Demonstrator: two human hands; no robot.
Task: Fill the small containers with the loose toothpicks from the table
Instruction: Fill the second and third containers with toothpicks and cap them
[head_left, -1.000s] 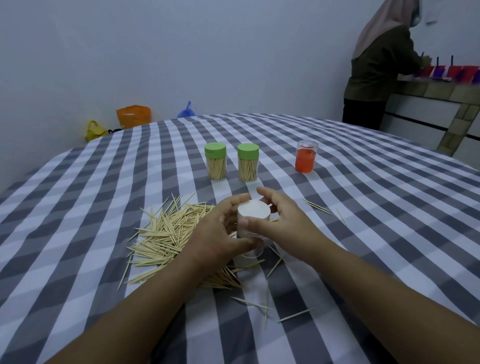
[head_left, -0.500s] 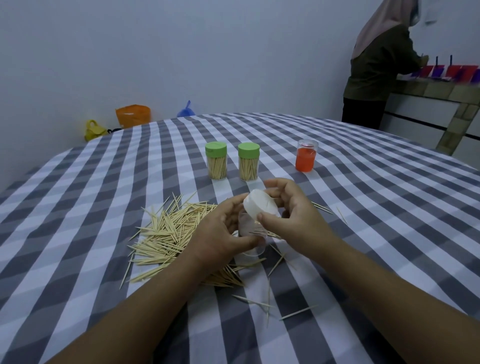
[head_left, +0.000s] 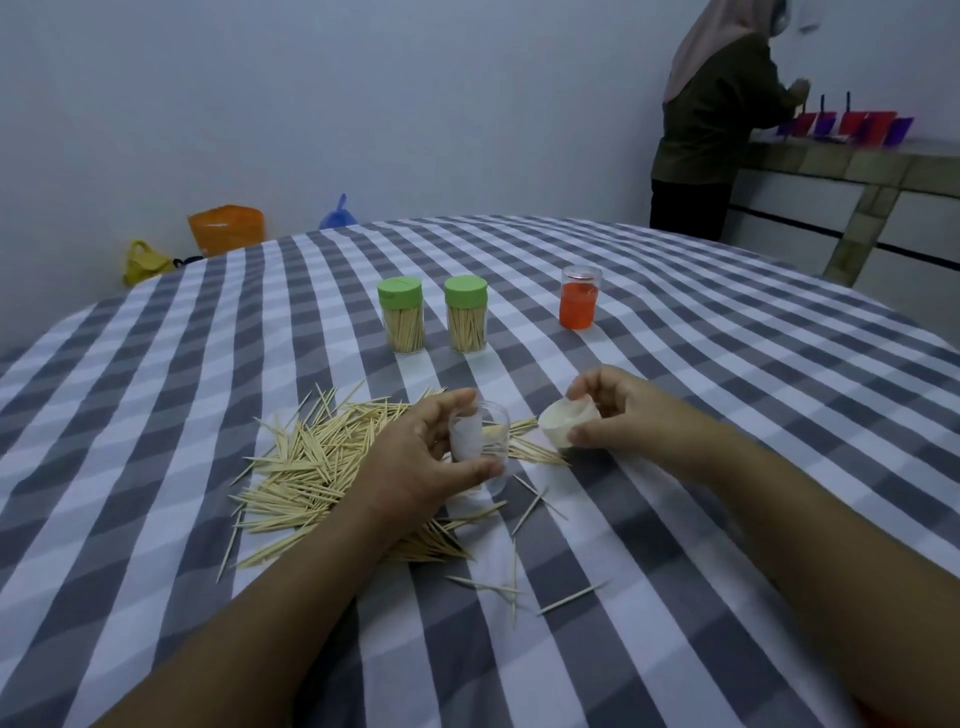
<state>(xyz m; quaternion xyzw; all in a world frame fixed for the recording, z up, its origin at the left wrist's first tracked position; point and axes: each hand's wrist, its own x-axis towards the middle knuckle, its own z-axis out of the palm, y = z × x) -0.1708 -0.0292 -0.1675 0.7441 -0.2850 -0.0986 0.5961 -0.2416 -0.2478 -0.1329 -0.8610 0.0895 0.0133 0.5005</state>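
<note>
Now the left hand (head_left: 415, 457) grips the open clear container (head_left: 480, 447) upright beside the toothpick pile (head_left: 322, 467) on its left; the right hand (head_left: 618, 415) pinches the white lid (head_left: 563, 423).

Clear glossy plastic container (head_left: 480, 447) (matt checked cloth (head_left: 727, 395) beneath)

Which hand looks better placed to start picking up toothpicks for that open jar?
Probably the right hand, once it puts down the white lid it pinches. The left hand grips the clear jar and steadies it. The toothpick pile lies to the left, though, so the right must reach across.
</note>
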